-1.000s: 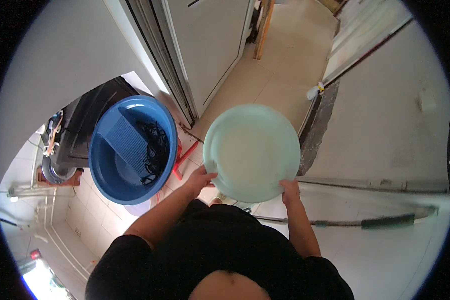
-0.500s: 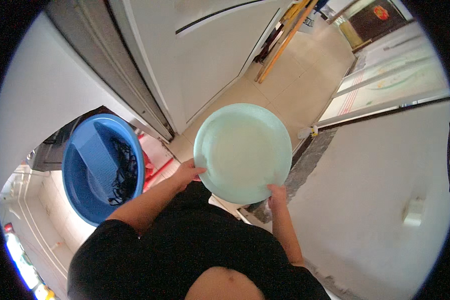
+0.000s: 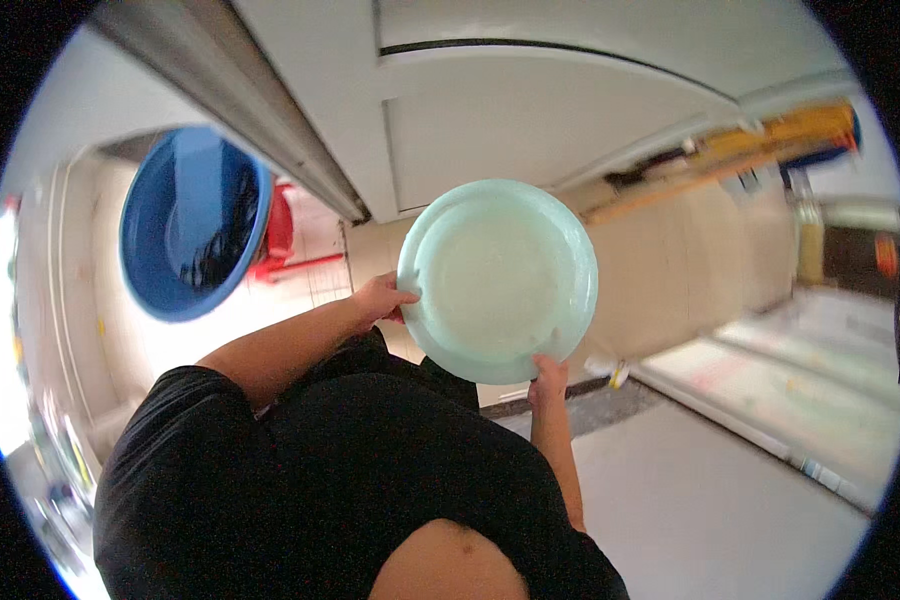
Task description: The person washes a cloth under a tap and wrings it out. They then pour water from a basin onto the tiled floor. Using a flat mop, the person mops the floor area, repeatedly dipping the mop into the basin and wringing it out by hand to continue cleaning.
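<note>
A round, pale mint-green basin (image 3: 495,275) is held out in front of my body, its wide inside facing up. Nothing solid shows inside it; whether it holds water I cannot tell. My left hand (image 3: 383,299) grips its left rim, thumb over the edge and fingers underneath. At the near right rim my right hand (image 3: 548,380) has hold of it too, the thumb on top and the other fingers mostly hidden. Off to the left stands a big blue tub (image 3: 135,240), with a blue washboard (image 3: 206,175) and dark cloth or cord-like stuff (image 3: 220,245) in it.
Beside the tub is a red plastic object (image 3: 282,225), perhaps a stool. A white door panel (image 3: 530,130) rises ahead, next to a metal door frame (image 3: 260,90). Wooden poles (image 3: 710,175) lean farther right above the tiled floor (image 3: 680,250). A white wall (image 3: 690,490) is near right.
My view and body have turned to the right, so the door, poles and tub appear shifted. Both hands keep their grip on the basin, which stays in front of me.
</note>
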The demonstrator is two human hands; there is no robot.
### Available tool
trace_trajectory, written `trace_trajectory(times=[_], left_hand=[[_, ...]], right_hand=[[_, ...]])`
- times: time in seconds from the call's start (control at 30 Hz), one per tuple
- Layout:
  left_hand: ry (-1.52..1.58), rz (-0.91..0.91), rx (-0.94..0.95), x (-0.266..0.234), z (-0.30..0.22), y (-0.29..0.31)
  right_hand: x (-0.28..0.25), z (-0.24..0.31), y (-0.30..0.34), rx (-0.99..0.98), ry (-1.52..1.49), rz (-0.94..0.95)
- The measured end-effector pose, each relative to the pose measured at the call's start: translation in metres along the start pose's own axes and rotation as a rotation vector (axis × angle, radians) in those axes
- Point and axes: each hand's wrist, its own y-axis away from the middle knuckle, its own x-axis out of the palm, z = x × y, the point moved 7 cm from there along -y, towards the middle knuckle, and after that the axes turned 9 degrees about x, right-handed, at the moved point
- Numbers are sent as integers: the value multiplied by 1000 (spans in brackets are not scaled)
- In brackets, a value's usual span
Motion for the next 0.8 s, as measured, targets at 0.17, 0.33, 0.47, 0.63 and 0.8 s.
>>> trace_trajectory(times=[0.17,0.33,0.47,0.63,0.8], left_hand=[[229,-263,36,2,28,-1],[438,-410,127,26,75,-1],[541,-558,143,29,78,38],[651,-622,240,22,100,60],[809,-714,361,7,158,51]], right_hand=[[34,44,-59,54,290,226],[42,60,-98,200,412,377],[59,48,-100,250,469,453],[88,27,-99,363,578,569],[125,-4,-100,458,671,638]])
